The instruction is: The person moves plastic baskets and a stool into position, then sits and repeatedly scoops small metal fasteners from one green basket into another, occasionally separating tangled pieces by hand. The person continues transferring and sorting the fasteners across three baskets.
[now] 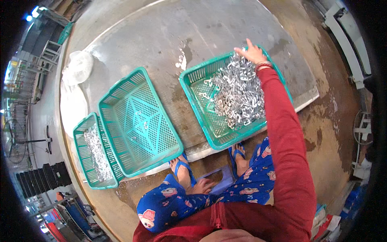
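My right arm reaches over a green plastic basket [213,141] on the right, which holds a heap of small silvery, hook-shaped metal pieces [240,92]. At its far rim is my right hand [253,53], fingers spread, with nothing visible in them. Low in the picture, my left hand [203,186] is between my legs by a bluish-purple plastic stool [222,181], its fingers stretched out. Left of the heap stands a second green basket [161,117] with only a few small pieces on its bottom.
A smaller green basket [82,163] at the left holds more silvery pieces [96,153]. Beyond it lie white plastic bags [78,68]. The baskets stand on a grey sheet [161,44] with wet patches. My feet in blue sandals [186,167] are at its near edge.
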Motion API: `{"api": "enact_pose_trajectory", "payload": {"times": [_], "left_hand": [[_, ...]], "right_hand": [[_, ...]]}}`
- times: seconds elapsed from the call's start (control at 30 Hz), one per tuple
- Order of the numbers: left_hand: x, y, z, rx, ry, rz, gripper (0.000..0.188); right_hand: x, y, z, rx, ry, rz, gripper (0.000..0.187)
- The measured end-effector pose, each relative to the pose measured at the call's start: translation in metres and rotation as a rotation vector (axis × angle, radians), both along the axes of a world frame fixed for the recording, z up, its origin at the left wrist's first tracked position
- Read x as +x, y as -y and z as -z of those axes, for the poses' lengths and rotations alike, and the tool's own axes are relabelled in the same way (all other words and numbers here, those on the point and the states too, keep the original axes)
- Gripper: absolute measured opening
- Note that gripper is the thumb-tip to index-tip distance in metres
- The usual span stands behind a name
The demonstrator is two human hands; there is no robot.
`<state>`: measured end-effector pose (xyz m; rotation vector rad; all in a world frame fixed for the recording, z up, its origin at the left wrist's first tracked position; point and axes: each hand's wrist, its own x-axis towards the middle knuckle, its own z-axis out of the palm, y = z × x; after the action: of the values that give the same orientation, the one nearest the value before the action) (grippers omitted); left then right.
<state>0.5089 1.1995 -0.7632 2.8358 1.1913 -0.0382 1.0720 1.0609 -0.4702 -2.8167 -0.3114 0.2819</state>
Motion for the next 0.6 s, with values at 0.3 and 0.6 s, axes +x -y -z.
{"api": "enact_pose_trajectory", "payload": {"times": [0.3,0.6], "left_hand": [[-0.211,0.022,-0.088,-0.522,0.023,0.021,0.031],[-0.29,-0.059,-0.216,-0.179,0.601,-0.505,0.028]], "right_hand": [[-0.086,0.021,0.005,-0.234,-0.069,-0.094,0.083],[-0.221,0.044,0.059,-0.074,0.398,-0.337,0.048]]}}
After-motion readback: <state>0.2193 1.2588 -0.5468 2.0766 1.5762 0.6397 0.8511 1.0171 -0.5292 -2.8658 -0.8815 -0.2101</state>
